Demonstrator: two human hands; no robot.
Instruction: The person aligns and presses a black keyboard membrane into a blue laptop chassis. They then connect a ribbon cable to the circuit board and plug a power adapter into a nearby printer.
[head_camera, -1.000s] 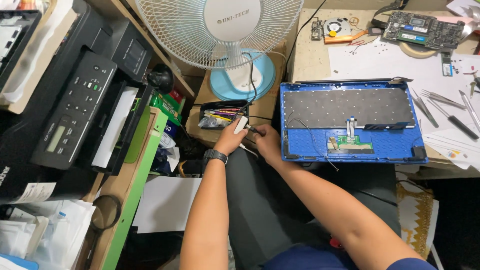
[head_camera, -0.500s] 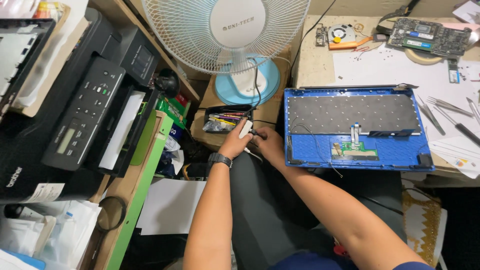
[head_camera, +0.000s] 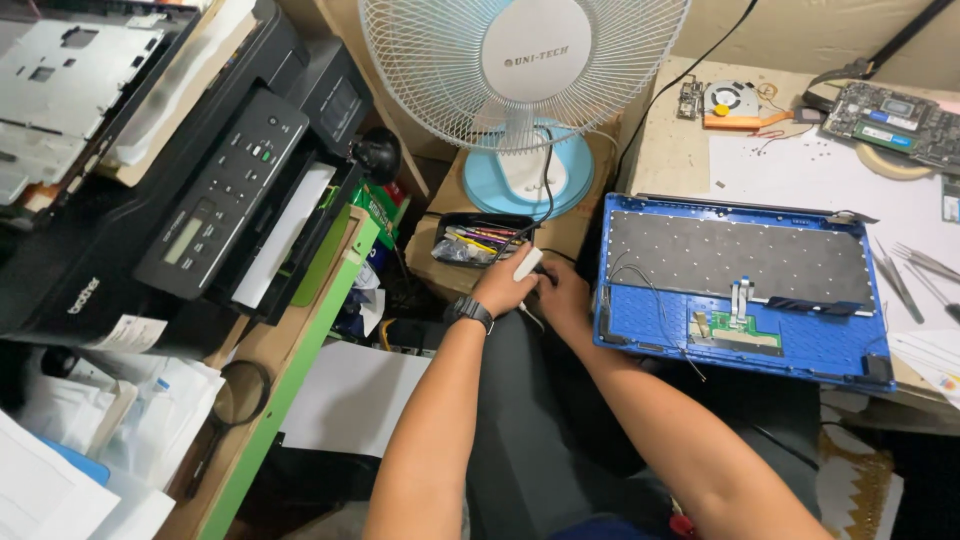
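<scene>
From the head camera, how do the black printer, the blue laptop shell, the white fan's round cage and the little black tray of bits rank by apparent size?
1. Black printer, though it sits nearer the camera.
2 and 3. Blue laptop shell and white fan's round cage look too alike to rank; the cage is cut off at the top.
4. Black tray, clearly smallest.

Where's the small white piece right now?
Head view, centre: the small white piece is in the left hand, beside the right hand, just below the black tray.

We count one table fan (head_camera: 522, 75), one black printer (head_camera: 190, 190), one blue laptop shell (head_camera: 740, 290), two circuit boards (head_camera: 895, 112).
</scene>
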